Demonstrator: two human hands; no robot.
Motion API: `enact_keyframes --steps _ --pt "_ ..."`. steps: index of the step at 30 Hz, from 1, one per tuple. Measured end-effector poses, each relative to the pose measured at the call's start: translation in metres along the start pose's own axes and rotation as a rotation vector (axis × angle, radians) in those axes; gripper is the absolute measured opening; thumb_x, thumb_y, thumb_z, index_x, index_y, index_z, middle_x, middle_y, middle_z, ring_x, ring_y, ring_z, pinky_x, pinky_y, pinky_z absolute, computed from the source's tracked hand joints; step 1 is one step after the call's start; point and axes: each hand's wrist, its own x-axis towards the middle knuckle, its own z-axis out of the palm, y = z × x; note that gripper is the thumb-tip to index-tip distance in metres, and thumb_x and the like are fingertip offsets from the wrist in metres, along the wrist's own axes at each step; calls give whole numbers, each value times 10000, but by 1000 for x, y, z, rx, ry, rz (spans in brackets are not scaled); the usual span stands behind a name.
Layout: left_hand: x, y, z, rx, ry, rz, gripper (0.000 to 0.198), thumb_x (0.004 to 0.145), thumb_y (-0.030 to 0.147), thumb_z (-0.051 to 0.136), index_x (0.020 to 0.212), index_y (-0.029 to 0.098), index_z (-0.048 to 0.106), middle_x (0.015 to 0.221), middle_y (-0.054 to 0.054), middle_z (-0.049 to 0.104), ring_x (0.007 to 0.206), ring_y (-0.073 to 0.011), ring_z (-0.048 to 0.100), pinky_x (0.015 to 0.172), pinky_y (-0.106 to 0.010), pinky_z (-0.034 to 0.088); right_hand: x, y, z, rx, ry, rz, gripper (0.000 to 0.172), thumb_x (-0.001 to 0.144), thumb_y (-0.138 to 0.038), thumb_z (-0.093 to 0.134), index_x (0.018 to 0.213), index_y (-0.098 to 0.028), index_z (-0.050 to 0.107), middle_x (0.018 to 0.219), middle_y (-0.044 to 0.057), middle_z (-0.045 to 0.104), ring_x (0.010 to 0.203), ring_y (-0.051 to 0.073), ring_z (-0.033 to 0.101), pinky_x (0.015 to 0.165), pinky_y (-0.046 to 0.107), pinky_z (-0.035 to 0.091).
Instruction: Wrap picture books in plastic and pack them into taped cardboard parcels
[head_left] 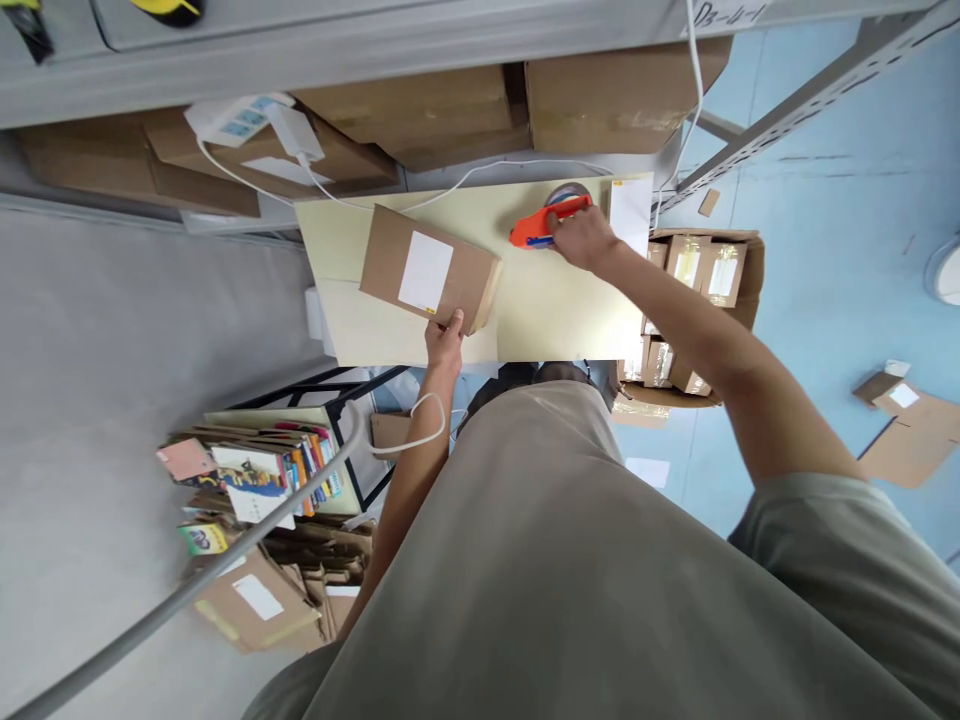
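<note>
A cardboard box [382,250] with a white label [426,272] on its top lies tilted on the pale yellow table [555,310]. My left hand [445,342] grips its near edge, the thumb on top and the other fingers mostly hidden beneath. Toward the table's far right, my right hand [581,238] is closed around an orange tape dispenser [531,228] with a blue part. A roll of tape shows at the dispenser's far side. Right of it, a white sheet or stack of labels [630,215] lies at the table's corner.
Large cartons [615,100] fill the shelf behind the table. A power strip [240,122] with a white cable sits there. At right stands an open carton [754,290] of small taped boxes. Books [255,480] and flattened cardboard [259,600] are at lower left, behind a grey pole [202,575].
</note>
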Motion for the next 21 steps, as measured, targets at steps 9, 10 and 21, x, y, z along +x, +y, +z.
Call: enact_keyframes --steps 9,10,21 --pt "-10 14 -9 12 -70 37 405 722 280 996 1040 228 750 1233 -109 856 1314 -280 779 1152 -396 633 3 -41 -13 42 -153 -60 573 1226 -232 347 1636 166 395 1323 334 799 1231 330 782 1040 380 515" --pt "-12 20 -15 27 -93 58 420 705 253 986 1055 223 754 1223 -105 853 1316 -273 778 1186 -402 613 -9 -40 -11 48 -148 -65 590 1233 -271 359 1647 148 395 1319 333 804 1218 341 782 1033 389 514" --pt "46 102 -69 507 -308 108 661 654 110 822 1298 259 805 1318 -151 827 1468 -424 693 1335 -702 449 -61 -151 37 272 -255 -246 523 1089 -26 335 1539 47 591 1218 305 844 1159 367 821 950 448 513"
